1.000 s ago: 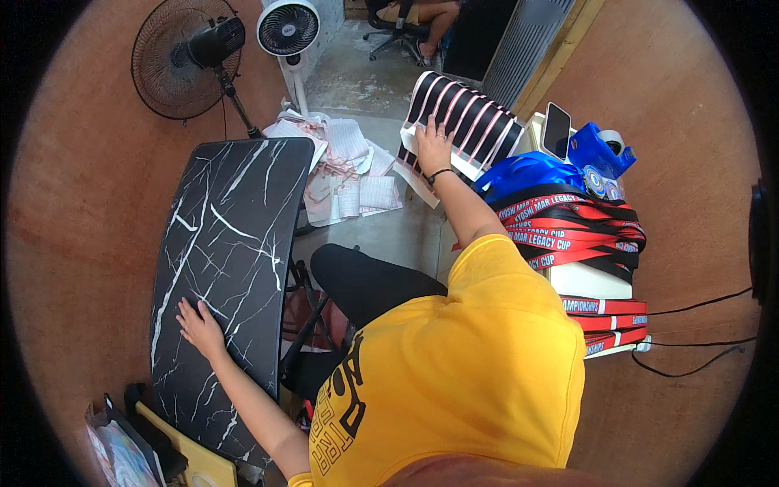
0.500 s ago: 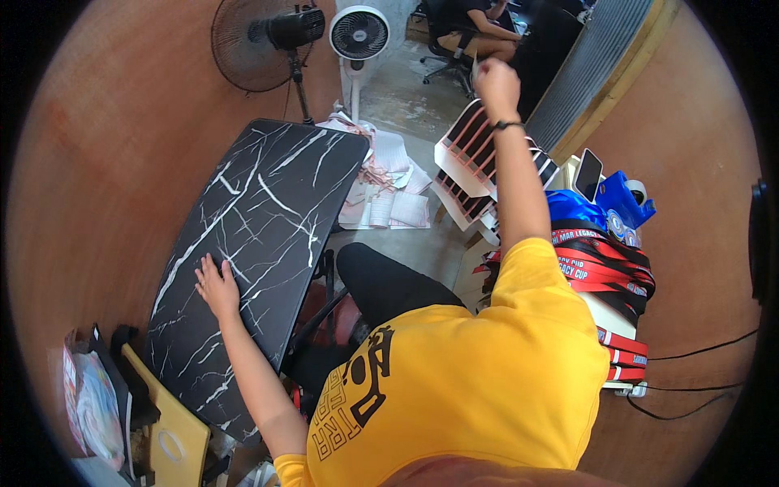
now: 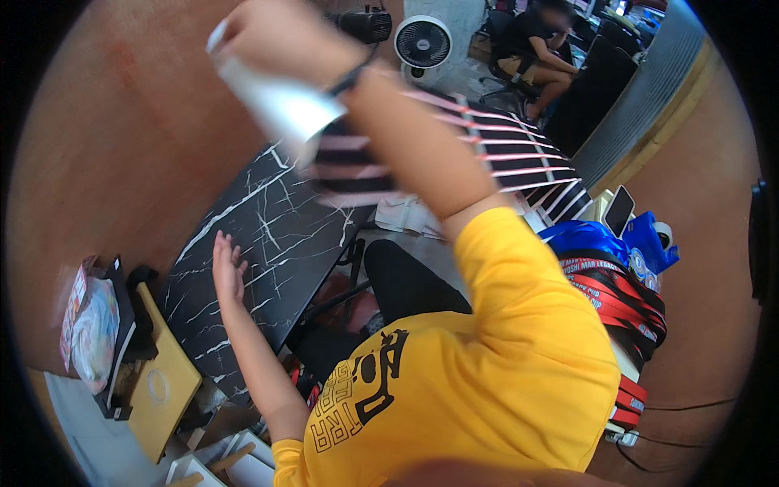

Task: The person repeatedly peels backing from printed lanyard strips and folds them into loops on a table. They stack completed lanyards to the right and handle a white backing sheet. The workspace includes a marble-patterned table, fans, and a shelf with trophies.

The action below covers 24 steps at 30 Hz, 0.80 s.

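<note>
Marble-look blk tbl (image 3: pixel 280 280) lies below the raised R hand (image 3: pixel 280 45), whose fingers, tho blurred, look pinched on the white end of a striped sheet (image 3: pixel 519 146); sheet trails behind the forearm, far end near the phone (image 3: pixel 619 213). Arm's high prob. so it clears. L hand (image 3: pixel 230 272), lower, is loosely open, w/ nothing in it, prob. outta the way.

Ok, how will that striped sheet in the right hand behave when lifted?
The striped sheet is probably floppy, since it curves beside its white end. It seems light, as the right hand alone holds that end up. It may be slick: the white end looks shiny, though blurred.
</note>
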### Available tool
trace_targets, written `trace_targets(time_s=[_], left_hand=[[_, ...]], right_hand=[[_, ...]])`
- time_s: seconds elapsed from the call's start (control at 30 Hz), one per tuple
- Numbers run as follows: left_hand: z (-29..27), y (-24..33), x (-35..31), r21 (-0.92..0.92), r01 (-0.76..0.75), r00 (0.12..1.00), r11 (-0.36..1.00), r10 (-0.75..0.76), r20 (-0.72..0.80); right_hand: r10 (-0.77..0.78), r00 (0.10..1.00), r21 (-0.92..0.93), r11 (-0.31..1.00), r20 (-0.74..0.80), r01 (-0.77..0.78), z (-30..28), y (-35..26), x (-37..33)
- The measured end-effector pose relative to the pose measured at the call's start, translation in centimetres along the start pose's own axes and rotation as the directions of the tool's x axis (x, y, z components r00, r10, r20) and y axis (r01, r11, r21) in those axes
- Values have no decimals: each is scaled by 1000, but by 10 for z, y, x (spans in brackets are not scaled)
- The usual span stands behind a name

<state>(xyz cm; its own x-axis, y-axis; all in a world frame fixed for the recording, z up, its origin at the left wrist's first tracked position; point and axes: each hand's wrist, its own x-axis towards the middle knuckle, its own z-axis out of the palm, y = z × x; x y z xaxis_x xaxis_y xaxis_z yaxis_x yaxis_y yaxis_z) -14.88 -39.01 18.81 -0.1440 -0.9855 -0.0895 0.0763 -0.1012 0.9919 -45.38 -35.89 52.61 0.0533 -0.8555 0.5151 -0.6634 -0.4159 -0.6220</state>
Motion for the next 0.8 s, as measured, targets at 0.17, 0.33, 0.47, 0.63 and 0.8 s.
trace_targets(time_s=[0.17, 0.33, 0.47, 0.63, 0.8], left_hand=[[-67, 11, -86, -779, 132, 991, 613, -68, 115], [-74, -18, -144, -483, -282, 821, 829, -52, -569], [-66, -8, -175, -612, -306, 778, 729, -178, -602], [-75, 7, -180, -667, -330, 744, 668, -250, -619], [-98, 2, -189, -928, -80, 849, 365, 512, 128]], right_hand=[[-205, 979, 41, 978, 13, 205, 281, -48, -48], [-83, 972, 423, 906, 220, -19, 438, -81, -147], [-175, 939, 428, 903, 297, 33, 470, -93, -184], [-322, 901, 611, 787, 289, 85, 485, -76, -178], [-277, 930, 679, 733, 243, 40, 500, -53, -171]])
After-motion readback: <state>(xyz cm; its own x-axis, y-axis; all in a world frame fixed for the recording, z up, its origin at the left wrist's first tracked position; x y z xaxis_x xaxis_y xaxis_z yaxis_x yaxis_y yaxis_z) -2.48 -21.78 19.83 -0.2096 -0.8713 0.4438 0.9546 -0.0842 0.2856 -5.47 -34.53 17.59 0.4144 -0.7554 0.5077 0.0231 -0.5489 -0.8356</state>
